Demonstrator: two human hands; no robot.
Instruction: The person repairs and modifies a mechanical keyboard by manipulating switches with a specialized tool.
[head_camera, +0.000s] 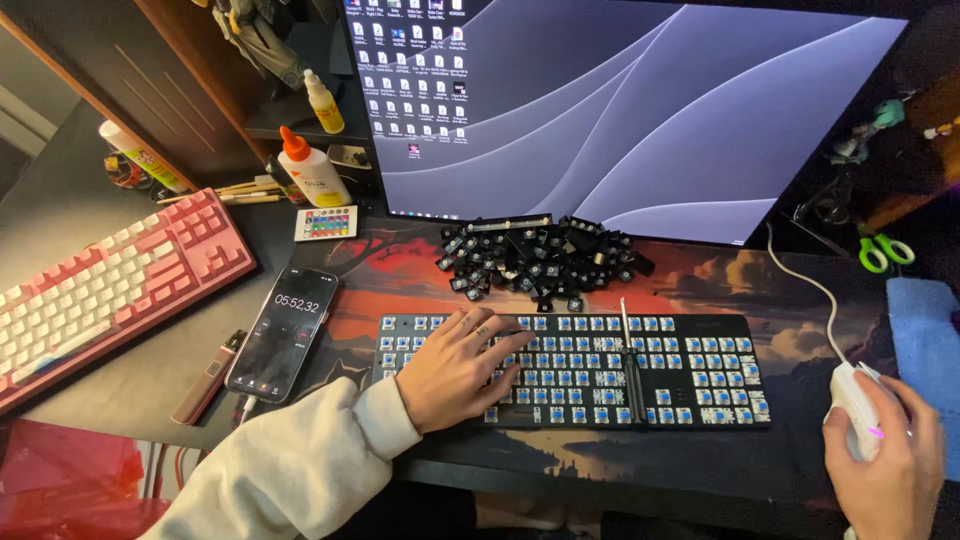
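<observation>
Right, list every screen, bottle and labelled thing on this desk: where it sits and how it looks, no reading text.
Monitor: behind the stripped keyboard, wide, grey-violet wave wallpaper, icons top left.
Phone: left of the left hand, black, lit screen.
Glue bottle: left of the monitor, white, orange cap.
Small bottle: behind it, yellow label.
Small remote: before the glue, white, coloured buttons.
Right hand: on a white mouse.

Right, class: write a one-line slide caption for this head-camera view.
Left hand rests on a keyboard stripped of keycaps, right hand grips a white mouse, loose black keycaps piled behind.
</observation>
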